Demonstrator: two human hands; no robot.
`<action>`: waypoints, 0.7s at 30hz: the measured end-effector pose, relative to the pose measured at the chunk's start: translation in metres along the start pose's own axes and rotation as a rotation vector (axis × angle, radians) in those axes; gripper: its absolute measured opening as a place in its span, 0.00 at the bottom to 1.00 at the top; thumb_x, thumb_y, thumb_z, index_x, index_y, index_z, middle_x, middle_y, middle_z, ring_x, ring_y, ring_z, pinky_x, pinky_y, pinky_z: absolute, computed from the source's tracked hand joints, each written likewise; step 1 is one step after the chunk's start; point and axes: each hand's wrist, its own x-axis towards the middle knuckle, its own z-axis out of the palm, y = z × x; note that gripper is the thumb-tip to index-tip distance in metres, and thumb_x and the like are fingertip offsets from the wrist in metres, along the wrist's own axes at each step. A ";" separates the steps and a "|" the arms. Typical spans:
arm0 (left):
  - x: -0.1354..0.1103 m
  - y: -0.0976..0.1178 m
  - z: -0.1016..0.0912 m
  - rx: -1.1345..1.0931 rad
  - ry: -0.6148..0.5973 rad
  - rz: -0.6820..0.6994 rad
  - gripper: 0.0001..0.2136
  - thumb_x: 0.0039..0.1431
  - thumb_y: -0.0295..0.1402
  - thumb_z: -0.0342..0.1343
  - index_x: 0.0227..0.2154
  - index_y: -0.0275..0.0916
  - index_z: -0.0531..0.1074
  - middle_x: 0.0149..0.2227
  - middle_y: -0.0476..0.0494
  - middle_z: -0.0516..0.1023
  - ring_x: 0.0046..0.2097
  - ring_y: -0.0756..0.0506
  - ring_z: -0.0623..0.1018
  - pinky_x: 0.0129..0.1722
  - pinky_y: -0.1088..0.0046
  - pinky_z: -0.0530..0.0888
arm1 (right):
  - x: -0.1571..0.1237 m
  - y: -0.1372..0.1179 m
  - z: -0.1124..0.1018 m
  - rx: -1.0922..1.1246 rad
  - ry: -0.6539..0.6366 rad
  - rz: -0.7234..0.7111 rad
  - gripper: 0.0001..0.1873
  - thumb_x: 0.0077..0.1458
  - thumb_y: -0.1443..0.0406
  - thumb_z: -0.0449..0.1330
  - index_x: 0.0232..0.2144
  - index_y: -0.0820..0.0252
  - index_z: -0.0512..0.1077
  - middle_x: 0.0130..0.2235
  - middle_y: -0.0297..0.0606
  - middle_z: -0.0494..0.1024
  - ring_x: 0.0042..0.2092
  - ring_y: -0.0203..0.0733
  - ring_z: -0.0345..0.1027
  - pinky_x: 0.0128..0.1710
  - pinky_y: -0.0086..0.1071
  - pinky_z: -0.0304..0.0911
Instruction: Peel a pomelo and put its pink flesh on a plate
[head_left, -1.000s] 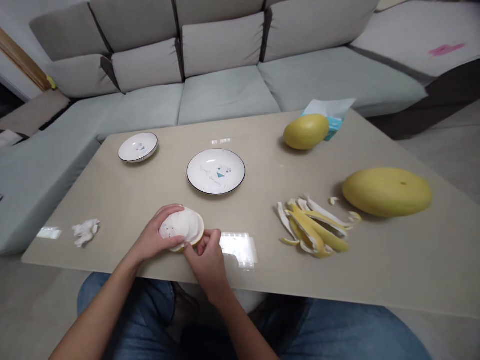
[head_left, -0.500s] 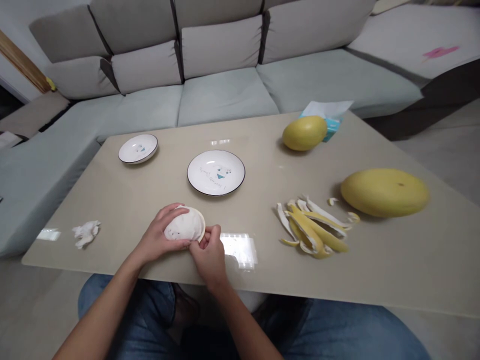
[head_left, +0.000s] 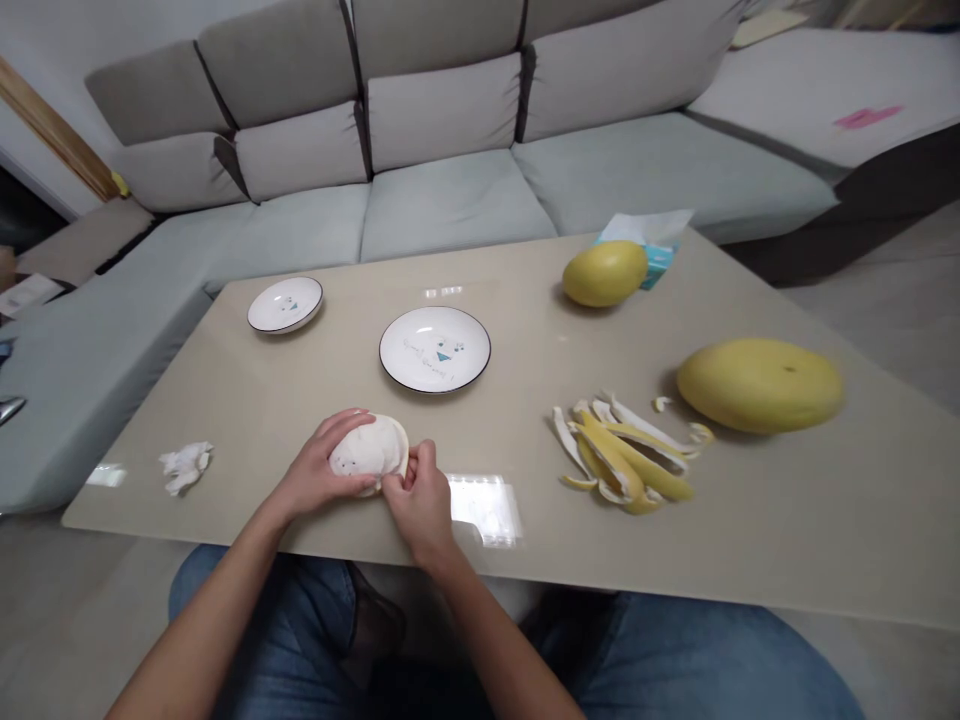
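My left hand wraps around the left side of a peeled pomelo, its thumb below and its fingers over the top. White pith covers the fruit, with small dark specks at its lower left and a cream-coloured edge along the right. At that lower right edge my right hand is closed in a pinch on the pith. The fingertips partly hide what they grip. Both hands are just above the near part of the table.
Yellow pomelo peels lie in a heap to the right, near a whole pomelo. Another pomelo sits by a blue tissue pack. Ahead are a white plate and a white dish. Crumpled tissue lies left.
The view has shifted slightly. My right hand has risen a little along the pomelo's edge and keeps its pinch. My left hand holds the fruit as before.
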 end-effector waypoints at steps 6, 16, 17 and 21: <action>0.007 0.003 -0.005 -0.009 -0.053 0.003 0.32 0.50 0.37 0.67 0.59 0.46 0.65 0.63 0.39 0.66 0.64 0.36 0.65 0.64 0.55 0.62 | -0.009 0.010 -0.011 -0.062 -0.077 -0.116 0.07 0.50 0.67 0.51 0.34 0.55 0.59 0.23 0.24 0.63 0.23 0.37 0.60 0.24 0.27 0.51; 0.012 0.005 -0.007 0.007 -0.093 -0.012 0.32 0.50 0.36 0.67 0.58 0.46 0.65 0.62 0.40 0.66 0.64 0.38 0.65 0.64 0.57 0.61 | -0.011 0.005 -0.013 -0.386 0.027 -0.205 0.12 0.54 0.68 0.52 0.40 0.63 0.69 0.26 0.36 0.75 0.26 0.41 0.67 0.26 0.29 0.51; 0.012 0.004 -0.007 0.004 -0.092 -0.010 0.32 0.50 0.37 0.67 0.58 0.46 0.65 0.62 0.40 0.66 0.64 0.37 0.65 0.64 0.57 0.61 | -0.010 0.005 -0.010 -0.403 0.037 -0.219 0.11 0.54 0.68 0.51 0.39 0.63 0.69 0.25 0.36 0.74 0.25 0.41 0.67 0.26 0.29 0.50; 0.010 0.002 -0.007 -0.013 -0.080 -0.002 0.32 0.50 0.38 0.67 0.58 0.46 0.65 0.62 0.39 0.65 0.64 0.37 0.65 0.64 0.56 0.61 | -0.005 0.012 -0.004 -0.403 0.096 -0.282 0.10 0.56 0.69 0.48 0.34 0.62 0.70 0.22 0.35 0.72 0.23 0.40 0.64 0.25 0.30 0.48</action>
